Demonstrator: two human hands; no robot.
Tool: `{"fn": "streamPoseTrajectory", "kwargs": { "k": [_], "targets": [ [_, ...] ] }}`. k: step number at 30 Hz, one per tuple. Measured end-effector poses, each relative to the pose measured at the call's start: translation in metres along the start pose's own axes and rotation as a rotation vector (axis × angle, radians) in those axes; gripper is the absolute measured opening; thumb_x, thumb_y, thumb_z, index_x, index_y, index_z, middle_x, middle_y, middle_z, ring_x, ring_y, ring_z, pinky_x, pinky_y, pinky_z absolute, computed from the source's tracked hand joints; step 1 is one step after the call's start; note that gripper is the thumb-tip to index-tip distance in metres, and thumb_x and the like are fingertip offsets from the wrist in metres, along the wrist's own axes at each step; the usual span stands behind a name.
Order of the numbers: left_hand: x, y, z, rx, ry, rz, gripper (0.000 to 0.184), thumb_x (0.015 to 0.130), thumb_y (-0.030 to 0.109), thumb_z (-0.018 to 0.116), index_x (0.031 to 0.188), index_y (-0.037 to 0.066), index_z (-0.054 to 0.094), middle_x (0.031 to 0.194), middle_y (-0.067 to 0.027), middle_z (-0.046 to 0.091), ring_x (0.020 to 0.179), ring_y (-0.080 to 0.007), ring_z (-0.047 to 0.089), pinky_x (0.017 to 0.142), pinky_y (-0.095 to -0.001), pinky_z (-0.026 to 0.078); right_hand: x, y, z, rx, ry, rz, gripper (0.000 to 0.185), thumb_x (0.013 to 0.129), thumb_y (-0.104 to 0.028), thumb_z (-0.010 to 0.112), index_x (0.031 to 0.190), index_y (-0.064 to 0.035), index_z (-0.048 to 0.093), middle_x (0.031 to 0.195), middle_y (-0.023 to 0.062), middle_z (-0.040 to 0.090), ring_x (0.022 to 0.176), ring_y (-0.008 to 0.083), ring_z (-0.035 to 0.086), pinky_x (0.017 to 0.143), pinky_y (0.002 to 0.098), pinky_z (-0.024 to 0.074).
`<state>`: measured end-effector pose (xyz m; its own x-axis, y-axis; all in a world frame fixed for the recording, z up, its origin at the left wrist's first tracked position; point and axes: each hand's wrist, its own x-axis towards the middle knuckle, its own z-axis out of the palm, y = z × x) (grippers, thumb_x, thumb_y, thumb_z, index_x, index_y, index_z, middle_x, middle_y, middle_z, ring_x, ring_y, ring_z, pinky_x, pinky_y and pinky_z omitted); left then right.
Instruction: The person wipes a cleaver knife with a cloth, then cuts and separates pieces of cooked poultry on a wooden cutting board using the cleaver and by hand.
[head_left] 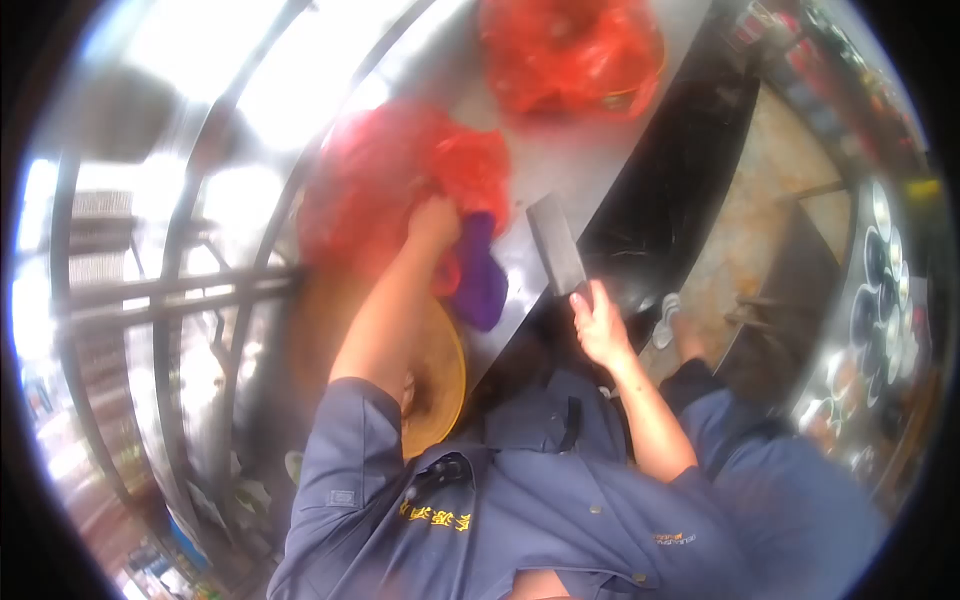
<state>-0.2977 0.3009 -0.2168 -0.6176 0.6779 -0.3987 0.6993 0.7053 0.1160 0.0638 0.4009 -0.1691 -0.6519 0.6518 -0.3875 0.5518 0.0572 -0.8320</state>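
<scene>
My right hand (600, 328) is closed round the handle of a cleaver (556, 243), its broad grey blade pointing up and away from me over the edge of the metal worktop. Out in front on the left, my left hand (435, 222) is closed at the gathered part of a red plastic bag (375, 185); blur hides its fingertips. A purple piece of cloth or bag (482, 275) hangs beside that hand, and I cannot tell whether it is held too. Below my left forearm lies a round yellow-rimmed board or basin (455, 362), partly covered by the arm.
A second red plastic bag (570, 55) stands farther along the metal worktop (525, 160). Metal window bars (185, 285) run along the left. On the floor at right are a slippered foot (667, 318) and a dark panel (795, 255). Several bowls or dishes (880, 290) stand at far right.
</scene>
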Motion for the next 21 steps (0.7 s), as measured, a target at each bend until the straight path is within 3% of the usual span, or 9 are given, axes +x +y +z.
{"fn": "streamPoseTrajectory", "kwargs": {
  "k": [1, 2, 4, 8, 10, 15, 19, 20, 21],
  "targets": [
    [0.003, 0.004, -0.003, 0.002, -0.138, -0.021, 0.029, 0.099, 0.019, 0.060, 0.118, 0.007, 0.078, 0.120, -0.0260, 0.075, 0.114, -0.0417, 0.074, 0.097, -0.0550, 0.059, 0.005, -0.002, -0.012, 0.001, 0.002, 0.006, 0.033, 0.110, -0.029, 0.061, 0.131, -0.0032, 0.056, 0.106, 0.0306, 0.073, 0.106, 0.0523, 0.070, 0.085, 0.0533, 0.0562],
    [0.004, 0.010, 0.006, -0.055, -0.013, -0.061, 0.026, 0.097, 0.018, 0.061, 0.112, 0.006, 0.079, 0.119, -0.0267, 0.074, 0.113, -0.0434, 0.073, 0.096, -0.0548, 0.059, 0.010, -0.004, -0.025, 0.003, 0.005, 0.012, 0.034, 0.110, -0.029, 0.062, 0.131, -0.0034, 0.056, 0.107, 0.0311, 0.073, 0.108, 0.0528, 0.069, 0.086, 0.0541, 0.0561],
    [0.002, 0.016, 0.004, -0.087, -0.080, -0.028, 0.034, 0.092, 0.019, 0.069, 0.121, 0.001, 0.072, 0.112, -0.0290, 0.075, 0.111, -0.0464, 0.073, 0.097, -0.0555, 0.059, 0.019, 0.001, -0.049, -0.013, 0.006, 0.045, 0.034, 0.109, -0.029, 0.062, 0.132, -0.0040, 0.055, 0.109, 0.0315, 0.073, 0.109, 0.0533, 0.069, 0.087, 0.0553, 0.0561],
    [-0.010, 0.039, -0.003, 0.008, -0.049, 0.015, 0.033, 0.089, 0.016, 0.072, 0.119, 0.002, 0.073, 0.109, -0.0306, 0.075, 0.110, -0.0468, 0.072, 0.097, -0.0549, 0.059, 0.031, 0.042, -0.105, -0.040, 0.015, 0.060, 0.033, 0.109, -0.028, 0.061, 0.132, -0.0051, 0.055, 0.106, 0.0320, 0.073, 0.107, 0.0544, 0.069, 0.084, 0.0583, 0.0555],
    [-0.036, 0.047, -0.018, -0.085, 0.076, 0.067, 0.038, 0.086, 0.016, 0.076, 0.120, 0.002, 0.069, 0.119, -0.0327, 0.070, 0.107, -0.0499, 0.071, 0.096, -0.0543, 0.059, 0.035, 0.052, -0.123, -0.047, 0.015, 0.103, 0.031, 0.109, -0.029, 0.060, 0.129, -0.0056, 0.055, 0.102, 0.0322, 0.073, 0.105, 0.0556, 0.068, 0.082, 0.0601, 0.0543],
    [-0.059, 0.022, 0.039, -0.122, -0.001, -0.081, 0.048, 0.087, 0.014, 0.077, 0.130, 0.005, 0.058, 0.137, -0.0324, 0.056, 0.109, -0.0530, 0.068, 0.096, -0.0565, 0.058, 0.040, 0.074, -0.136, -0.065, 0.064, 0.102, 0.032, 0.110, -0.035, 0.058, 0.125, -0.0062, 0.056, 0.095, 0.0314, 0.072, 0.099, 0.0567, 0.068, 0.080, 0.0610, 0.0529],
    [-0.051, 0.008, 0.059, -0.287, 0.105, -0.122, 0.042, 0.094, 0.019, 0.070, 0.132, 0.008, 0.056, 0.141, -0.0314, 0.054, 0.111, -0.0517, 0.069, 0.095, -0.0583, 0.058, 0.038, 0.051, -0.138, 0.150, 0.015, 0.306, 0.033, 0.111, -0.036, 0.059, 0.124, -0.0061, 0.054, 0.069, 0.0130, 0.066, 0.056, 0.0290, 0.067, 0.054, 0.0442, 0.0526],
    [-0.057, 0.009, 0.066, -0.309, 0.113, -0.158, 0.042, 0.094, 0.019, 0.070, 0.132, 0.008, 0.056, 0.141, -0.0314, 0.054, 0.111, -0.0517, 0.069, 0.095, -0.0583, 0.058, 0.039, 0.051, -0.138, 0.122, -0.016, 0.294, 0.033, 0.111, -0.036, 0.059, 0.124, -0.0061, 0.054, 0.069, 0.0130, 0.066, 0.056, 0.0290, 0.067, 0.054, 0.0442, 0.0526],
    [-0.051, 0.013, 0.059, -0.268, 0.088, -0.170, 0.039, 0.095, 0.021, 0.068, 0.130, 0.008, 0.058, 0.138, -0.0304, 0.056, 0.109, -0.0507, 0.070, 0.094, -0.0582, 0.058, 0.046, 0.051, -0.136, 0.120, -0.012, 0.266, 0.034, 0.111, -0.037, 0.059, 0.125, -0.0062, 0.054, 0.067, 0.0093, 0.063, 0.053, 0.0225, 0.063, 0.050, 0.0400, 0.0505]
  ]
}}
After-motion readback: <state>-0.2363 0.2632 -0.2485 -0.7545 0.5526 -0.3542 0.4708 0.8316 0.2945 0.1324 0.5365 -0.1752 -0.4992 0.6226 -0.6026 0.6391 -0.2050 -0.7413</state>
